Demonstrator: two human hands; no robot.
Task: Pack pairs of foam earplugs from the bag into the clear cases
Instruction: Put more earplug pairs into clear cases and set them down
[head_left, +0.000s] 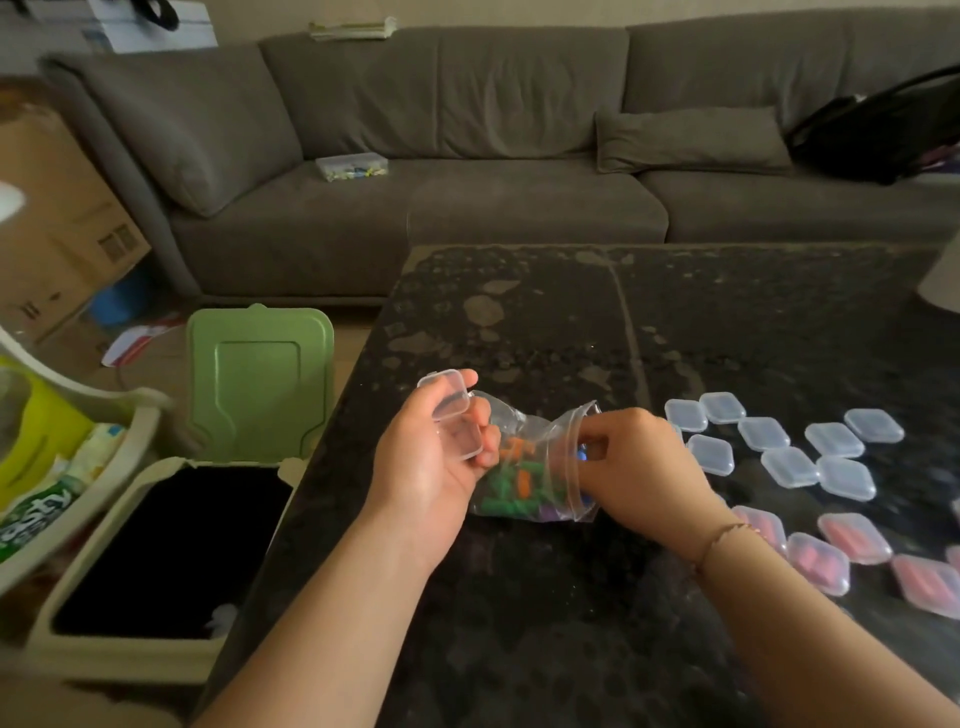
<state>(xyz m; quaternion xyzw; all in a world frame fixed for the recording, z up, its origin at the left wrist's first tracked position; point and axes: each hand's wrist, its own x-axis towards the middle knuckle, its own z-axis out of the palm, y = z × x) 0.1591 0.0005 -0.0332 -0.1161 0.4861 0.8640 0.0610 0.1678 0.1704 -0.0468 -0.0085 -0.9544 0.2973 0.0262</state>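
A clear zip bag (524, 467) of green, orange and purple foam earplugs lies on the dark table (571, 597). My left hand (431, 457) grips an open clear case (454, 415) with its lid up, just left of the bag. My right hand (628, 462) is at the bag's mouth with its fingertips inside, pinching something blue. Several empty shut clear cases (779, 447) lie to the right. Closer to me, several cases holding pink earplugs (852, 540) lie in a row.
A bin with its green lid (260, 379) raised stands open left of the table. A trolley with packets (47, 499) is at the far left. A grey sofa (467, 156) runs behind the table, with a small plastic box (352, 167) on its seat.
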